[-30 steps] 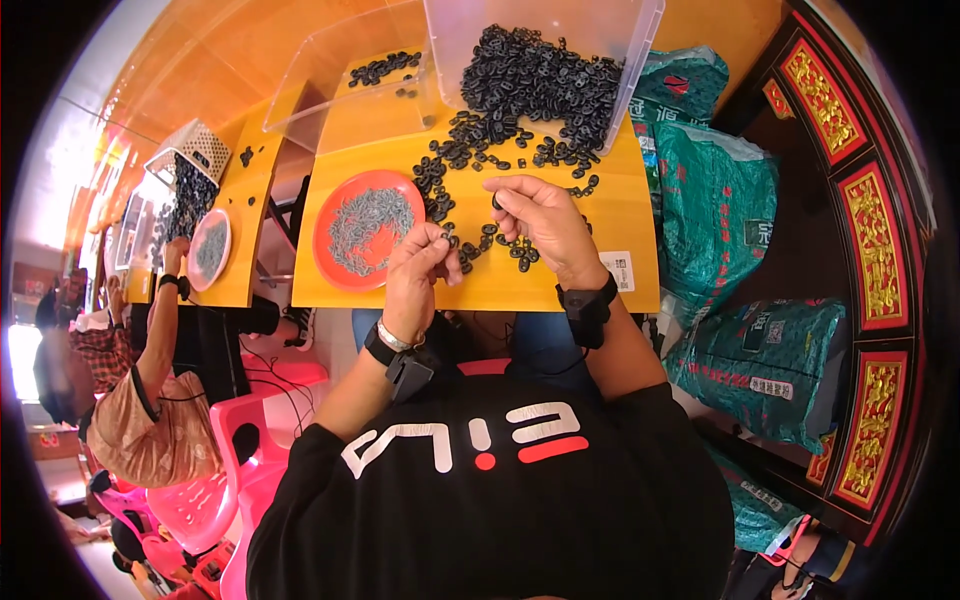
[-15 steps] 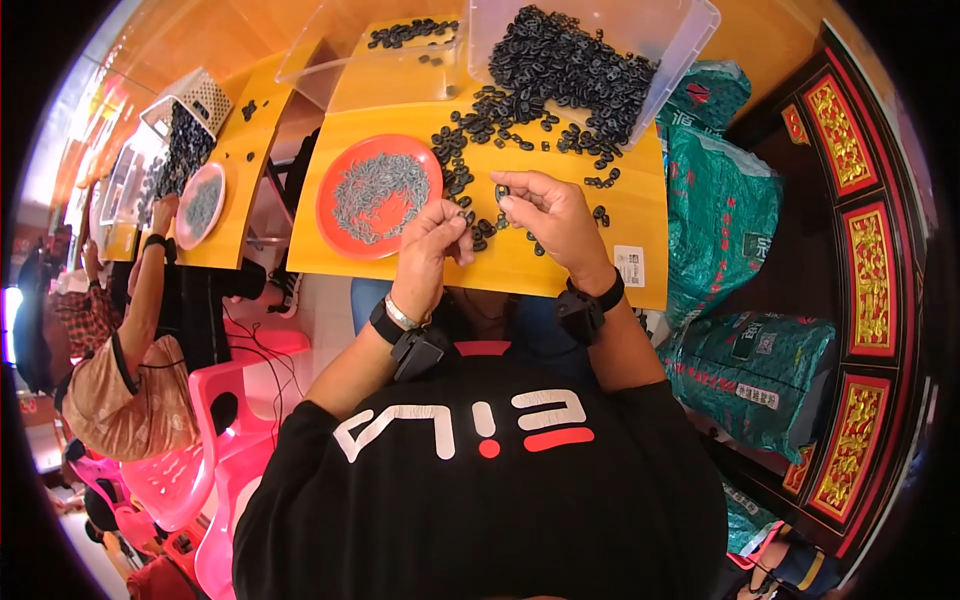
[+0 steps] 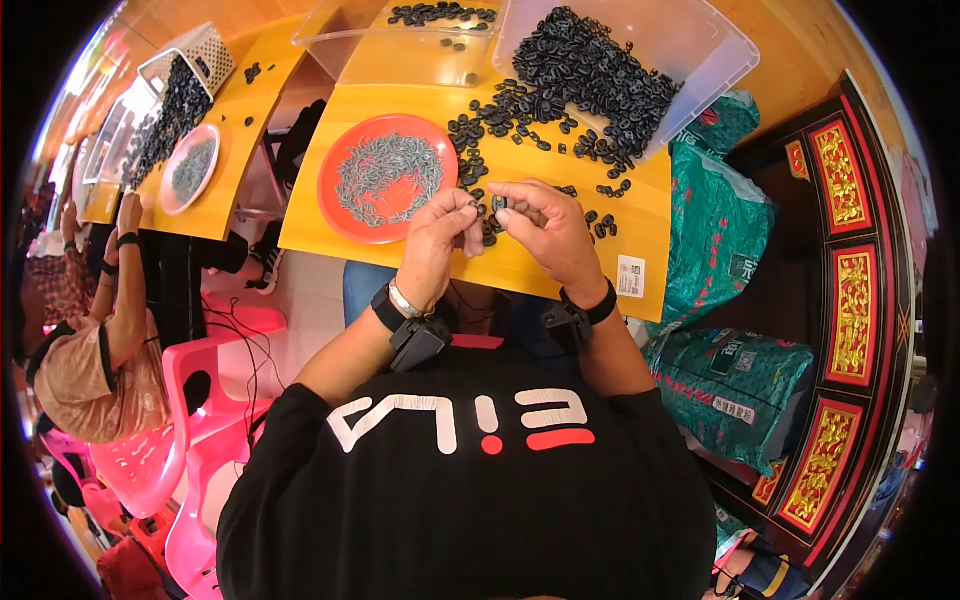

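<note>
Over the near part of the yellow table, my right hand (image 3: 552,236) pinches a small black plastic piece (image 3: 499,203) with an oval outline between thumb and fingers. My left hand (image 3: 437,245) is close beside it on the left, thumb and fingertips pressed together; whatever they hold is too small to make out. Next to my left hand stands a red plate (image 3: 335,207) with many small grey screws (image 3: 385,175) on it. Loose black plastic pieces (image 3: 471,133) like the held one lie beyond my hands and partly behind them.
A clear plastic bin (image 3: 722,62) lies tipped at the back right, black pieces spilling out. Another clear container (image 3: 400,62) stands at the back left. Green bags (image 3: 715,240) line the table's right side. A co-worker (image 3: 105,365) sits at a neighbouring table on the left, near a pink chair (image 3: 190,400).
My two hands have come slightly closer together, the black piece still in the right one. The view has shifted a little. On the left, the co-worker's arm has moved back from the plate.
</note>
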`<state>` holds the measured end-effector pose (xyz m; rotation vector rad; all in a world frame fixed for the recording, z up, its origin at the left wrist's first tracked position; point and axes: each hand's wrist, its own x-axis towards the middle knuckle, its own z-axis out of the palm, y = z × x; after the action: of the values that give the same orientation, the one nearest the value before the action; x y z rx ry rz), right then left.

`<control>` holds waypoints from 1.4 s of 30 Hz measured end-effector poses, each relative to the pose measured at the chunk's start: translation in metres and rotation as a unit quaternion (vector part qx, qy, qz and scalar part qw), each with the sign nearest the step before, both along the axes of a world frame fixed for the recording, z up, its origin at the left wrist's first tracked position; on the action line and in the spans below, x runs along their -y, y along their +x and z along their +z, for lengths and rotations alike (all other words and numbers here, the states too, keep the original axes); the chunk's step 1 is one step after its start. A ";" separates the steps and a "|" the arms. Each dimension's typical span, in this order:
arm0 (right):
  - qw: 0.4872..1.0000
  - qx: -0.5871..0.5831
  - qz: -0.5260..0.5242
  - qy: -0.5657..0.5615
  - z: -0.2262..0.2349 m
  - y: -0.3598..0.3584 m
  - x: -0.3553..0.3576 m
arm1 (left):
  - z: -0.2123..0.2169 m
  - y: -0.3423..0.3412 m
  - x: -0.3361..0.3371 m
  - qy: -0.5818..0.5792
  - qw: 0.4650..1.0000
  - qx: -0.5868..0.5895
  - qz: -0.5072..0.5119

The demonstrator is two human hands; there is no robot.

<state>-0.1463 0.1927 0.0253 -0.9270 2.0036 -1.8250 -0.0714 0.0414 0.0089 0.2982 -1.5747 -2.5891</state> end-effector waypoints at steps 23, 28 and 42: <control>0.802 0.507 0.180 -0.259 -0.040 -0.013 0.011 | 0.005 0.014 -0.003 -0.074 0.996 0.015 0.037; 0.782 0.523 0.198 -0.275 -0.042 -0.010 0.014 | 0.005 0.016 -0.002 -0.075 0.996 0.018 0.040; 0.735 0.554 0.238 -0.311 -0.043 -0.006 0.018 | 0.009 0.020 -0.001 -0.065 0.997 0.015 0.047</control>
<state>-0.1525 0.1744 -0.0180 -0.2238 0.3821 -1.9617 -0.0517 0.0421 0.0182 0.3908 -1.6868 -2.4097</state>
